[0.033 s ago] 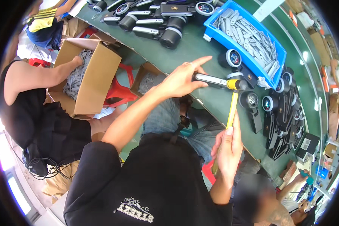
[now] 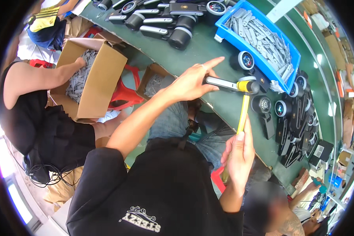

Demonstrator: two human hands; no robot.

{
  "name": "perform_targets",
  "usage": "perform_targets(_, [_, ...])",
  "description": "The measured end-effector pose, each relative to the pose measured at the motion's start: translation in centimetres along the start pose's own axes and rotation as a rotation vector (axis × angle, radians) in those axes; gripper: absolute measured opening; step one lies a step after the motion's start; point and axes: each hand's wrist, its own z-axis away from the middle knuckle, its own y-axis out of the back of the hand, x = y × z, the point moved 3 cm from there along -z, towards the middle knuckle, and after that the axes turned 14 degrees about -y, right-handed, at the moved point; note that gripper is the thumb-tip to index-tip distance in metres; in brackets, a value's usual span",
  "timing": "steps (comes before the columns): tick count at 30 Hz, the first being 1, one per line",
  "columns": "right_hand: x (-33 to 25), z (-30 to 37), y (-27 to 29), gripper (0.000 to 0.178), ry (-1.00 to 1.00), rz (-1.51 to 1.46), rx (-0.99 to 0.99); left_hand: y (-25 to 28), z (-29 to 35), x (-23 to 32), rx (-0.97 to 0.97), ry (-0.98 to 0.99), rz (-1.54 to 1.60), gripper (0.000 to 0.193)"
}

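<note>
My right hand (image 2: 240,157) is closed round the yellow handle of a mallet (image 2: 243,112). The mallet's yellow-and-black head lies over the far end of a black device with a grey strip (image 2: 221,83). At the near end of that device, my left hand (image 2: 190,83) grips it, thumb along its side and forefinger stretched out beyond. Part of the device is hidden behind the fingers and the mallet head. Just past it are a black device with a round dial (image 2: 246,60) and another with a round grille (image 2: 265,104).
A blue bin (image 2: 297,65) of grey strips stands on the green table (image 2: 161,51). Black devices (image 2: 181,37) lie at the far edge, with more (image 2: 293,118) at right. At left, another person reaches into a cardboard box (image 2: 106,78) of grey parts, near a red stool (image 2: 126,94).
The whole view has shifted very slightly. Both hands, the mallet and the device keep the same places relative to each other.
</note>
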Motion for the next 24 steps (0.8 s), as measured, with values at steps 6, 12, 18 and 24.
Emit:
perform_targets(6, [0.3, 0.0, -1.9, 0.052, 0.083, -0.052, 0.017, -0.2, 0.1, -0.3, 0.012, 0.0, 0.032, 0.101])
perform_targets(12, [1.1, -0.2, -1.8, 0.051, 0.136, 0.075, 0.041, -0.4, 0.4, -0.7, 0.032, -0.011, 0.04, 0.105])
perform_targets(18, [1.6, -0.4, -2.0, 0.052, 0.19, 0.03, 0.029, -0.5, 0.3, -0.9, 0.043, 0.007, 0.033, 0.113])
perform_targets(24, [0.0, -0.8, -3.7, 0.053, -0.081, 0.206, -0.057, -0.5, 0.5, -1.0, 0.045, 0.034, 0.045, 0.119])
